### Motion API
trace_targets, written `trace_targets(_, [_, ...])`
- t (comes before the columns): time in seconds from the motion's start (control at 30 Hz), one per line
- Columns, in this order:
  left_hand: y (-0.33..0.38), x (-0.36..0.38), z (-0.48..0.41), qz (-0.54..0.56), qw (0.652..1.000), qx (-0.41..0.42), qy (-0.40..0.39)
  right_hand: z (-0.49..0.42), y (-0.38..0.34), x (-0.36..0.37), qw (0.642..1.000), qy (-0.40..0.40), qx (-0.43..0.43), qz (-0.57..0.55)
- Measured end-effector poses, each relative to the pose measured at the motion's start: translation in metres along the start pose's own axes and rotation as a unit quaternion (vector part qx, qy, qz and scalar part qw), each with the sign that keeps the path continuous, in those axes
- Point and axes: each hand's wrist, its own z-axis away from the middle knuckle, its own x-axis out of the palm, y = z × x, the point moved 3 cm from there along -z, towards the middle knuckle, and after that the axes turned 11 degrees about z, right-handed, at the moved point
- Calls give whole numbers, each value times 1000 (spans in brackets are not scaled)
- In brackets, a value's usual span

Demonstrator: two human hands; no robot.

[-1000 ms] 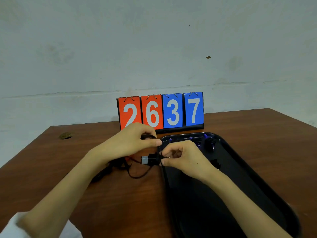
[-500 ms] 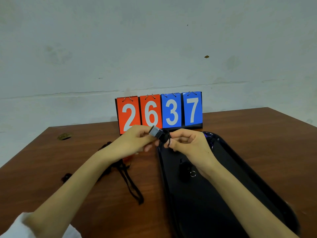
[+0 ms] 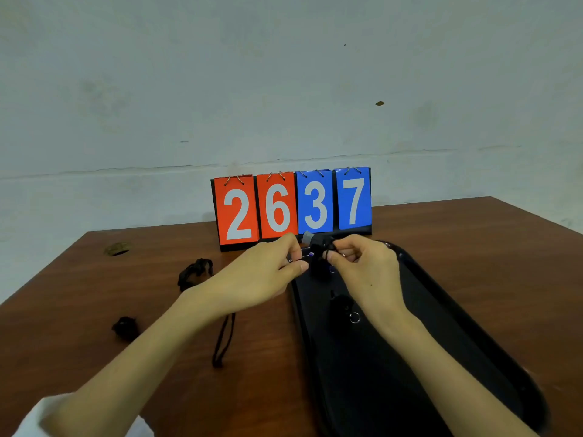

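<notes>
Both hands meet above the far end of a black tray [image 3: 448, 326]. My right hand [image 3: 362, 269] pinches a small black device with a grey metal end [image 3: 315, 242], apparently a USB stick, held up in front of the number cards. My left hand [image 3: 265, 272] has its fingers curled and pinches something thin right beside the device; what exactly it pinches is too small to tell. A black cord [image 3: 224, 339] trails down from under my left wrist onto the table.
A flip scoreboard reading 2637 [image 3: 291, 206] stands at the back of the brown table [image 3: 94, 310]. A black bundle [image 3: 195, 271] and a small black piece [image 3: 125, 326] lie left. In the tray lies another black item with a metal ring [image 3: 344, 307].
Both hands have lifted the device from low over the table edge up and away toward the scoreboard. The cord now hangs straighter beneath my left wrist.
</notes>
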Motion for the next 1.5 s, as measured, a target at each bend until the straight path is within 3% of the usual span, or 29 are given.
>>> trace_targets(0.1, [5,-6,3,-37,999,18,-18,5,-5,6,996,-39,-61,48])
trace_targets(0.2, [5,-17,3,-51,998,26,1,8,-11,10,983,-133,-115,44])
trace_targets(0.43, [-4,-35,-2,8,999,15,33,12,-20,8,961,-228,-117,-106])
trace_targets(0.73, [-4,-23,-2,231,972,-38,0,9,-25,0,917,-277,-86,-274])
trace_targets(0.97, [-9,-6,-6,383,918,-97,-9,6,-21,0,916,-228,-23,-331])
trace_targets(1.13, [-12,6,-6,348,931,-105,-20,-1,-8,-1,934,-121,84,-325])
trace_targets(1.3, [-10,14,-5,202,973,-98,-47,-5,6,-4,984,-14,91,-151])
trace_targets(1.5, [1,2,-4,117,992,-41,-13,2,1,3,999,-33,-21,23])
